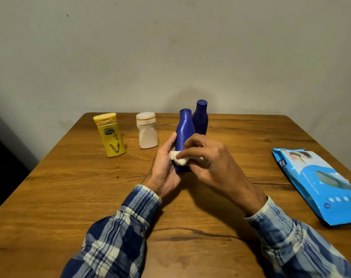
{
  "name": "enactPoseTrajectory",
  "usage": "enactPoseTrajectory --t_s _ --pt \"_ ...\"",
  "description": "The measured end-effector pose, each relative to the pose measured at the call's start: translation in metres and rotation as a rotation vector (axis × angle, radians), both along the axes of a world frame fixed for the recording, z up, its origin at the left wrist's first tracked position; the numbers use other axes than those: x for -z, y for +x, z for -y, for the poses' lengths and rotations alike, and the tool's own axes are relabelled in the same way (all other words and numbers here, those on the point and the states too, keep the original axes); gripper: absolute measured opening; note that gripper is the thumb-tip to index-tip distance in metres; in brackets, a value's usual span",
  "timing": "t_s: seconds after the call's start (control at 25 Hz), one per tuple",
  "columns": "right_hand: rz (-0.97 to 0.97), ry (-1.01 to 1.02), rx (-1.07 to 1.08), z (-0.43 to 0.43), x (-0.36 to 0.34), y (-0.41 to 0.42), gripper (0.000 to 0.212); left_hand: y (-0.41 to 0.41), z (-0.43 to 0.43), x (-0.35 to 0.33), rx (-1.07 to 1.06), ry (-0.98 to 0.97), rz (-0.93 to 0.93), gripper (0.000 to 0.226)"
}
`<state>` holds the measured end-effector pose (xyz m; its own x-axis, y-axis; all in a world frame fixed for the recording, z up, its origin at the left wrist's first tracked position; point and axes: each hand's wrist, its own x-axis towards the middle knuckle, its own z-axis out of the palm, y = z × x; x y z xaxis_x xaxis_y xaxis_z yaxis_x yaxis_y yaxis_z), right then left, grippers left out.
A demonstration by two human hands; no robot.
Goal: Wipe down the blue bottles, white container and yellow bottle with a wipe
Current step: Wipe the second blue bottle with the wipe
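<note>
while one hand steadies, the other wipes the near blue bottle

as seen from the head camera, the wooden table (50, 197) fills the lower half of the view, with a grey wall behind it. a blue pack of wipes (319, 183) lies flat at about 3 o'clock on the table, near the right edge. both forearms in plaid sleeves reach in from 6 o'clock and meet near the table's middle. the right hand (208, 163) has its fingers curled and pinches the wipe against the bottle's front. the left hand (164, 167) is clamped round the lower left side of the near blue bottle (183, 131), thumb lying up its flank. that bottle stands roughly upright between the two hands; whether its base touches the table cannot be told. the yellow bottle (110, 137) stands at about 10 o'clock, leaning slightly. the far blue bottle (200, 119) stands at 12 o'clock, just behind the near one. the white container (147, 131) stands at about 11 o'clock, between the yellow bottle and the blue ones. the wipe (178, 158) is a small crumpled white wad, partly hidden under the right fingers.
</note>
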<state>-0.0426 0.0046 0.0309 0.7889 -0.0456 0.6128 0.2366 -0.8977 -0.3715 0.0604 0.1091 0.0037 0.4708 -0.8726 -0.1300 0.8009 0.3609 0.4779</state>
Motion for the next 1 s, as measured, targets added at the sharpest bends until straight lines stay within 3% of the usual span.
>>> enactPoseTrajectory --t_s 0.16,0.4,0.56,0.76,1.0 --pt "0.182 0.154 0.241 0.015 -0.004 -0.001 0.027 -0.005 0.002 0.004 0.074 0.027 0.096 0.057" --pt "-0.193 -0.164 -0.074 -0.007 -0.002 -0.006 0.025 -0.001 0.001 0.006 0.082 -0.035 -0.005 0.06" --pt "-0.011 -0.068 0.093 0.004 -0.005 -0.003 0.023 -0.004 0.002 0.005 0.048 0.005 0.001 0.056" --pt "-0.213 -0.134 -0.093 -0.009 0.0 -0.006 0.018 0.005 0.001 0.002 -0.105 0.052 -0.035 0.057" --pt "0.113 0.119 0.197 0.011 0.005 0.001 0.02 0.015 0.0 -0.002 -0.187 -0.031 -0.095 0.059"
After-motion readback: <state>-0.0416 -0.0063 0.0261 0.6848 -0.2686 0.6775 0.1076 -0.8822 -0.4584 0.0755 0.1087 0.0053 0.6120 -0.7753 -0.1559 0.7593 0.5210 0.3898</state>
